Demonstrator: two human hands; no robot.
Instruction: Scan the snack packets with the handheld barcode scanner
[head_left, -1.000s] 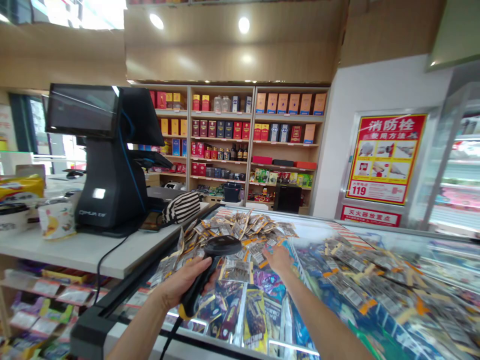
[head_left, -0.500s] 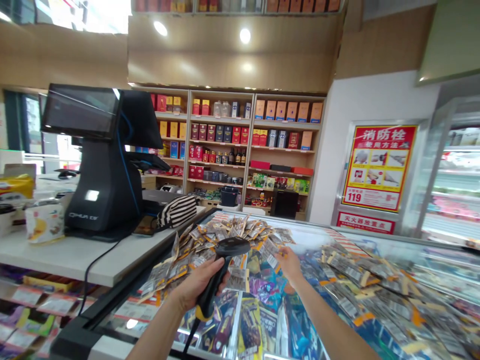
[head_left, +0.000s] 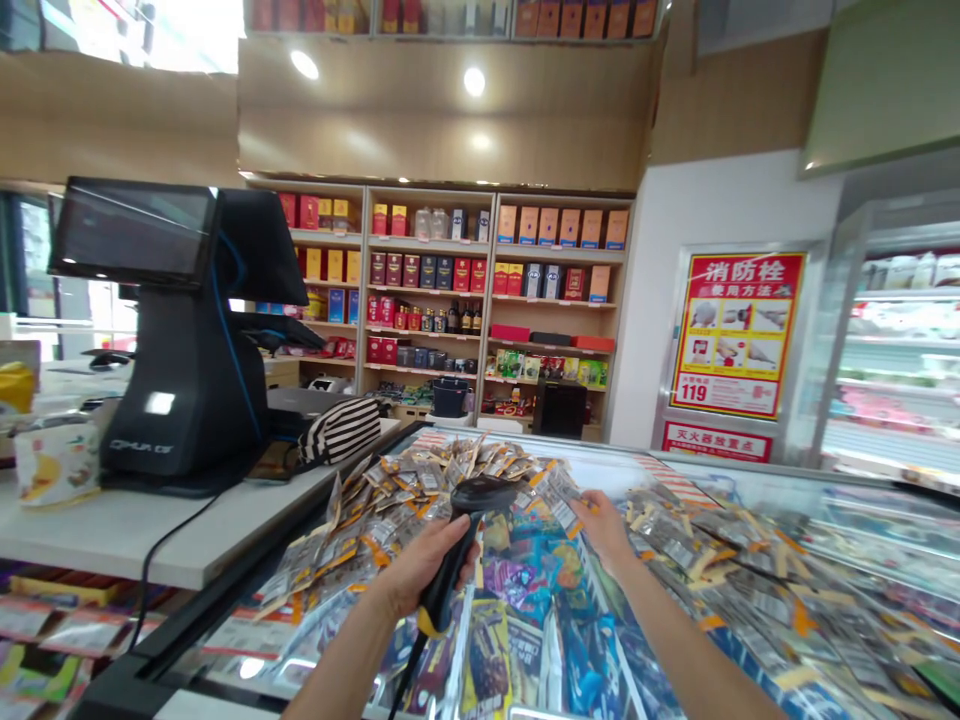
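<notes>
Glass counter (head_left: 600,464), left fingers (head_left: 454,535) tight around scanner (head_left: 480,493)

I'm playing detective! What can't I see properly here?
Head view: part of the scanner, hidden by the left hand.
Head view: the far end of the cord, cut off by the bottom edge.
Head view: print on the packet in the right hand, too small and blurred.

Bare left hand (head_left: 421,565), right hand (head_left: 607,532), slim forearms (head_left: 352,645)

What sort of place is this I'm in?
Probably a shop's checkout area: a point-of-sale terminal stands on the counter, your left hand holds a barcode scanner, and shelves ahead hold boxes.
</notes>
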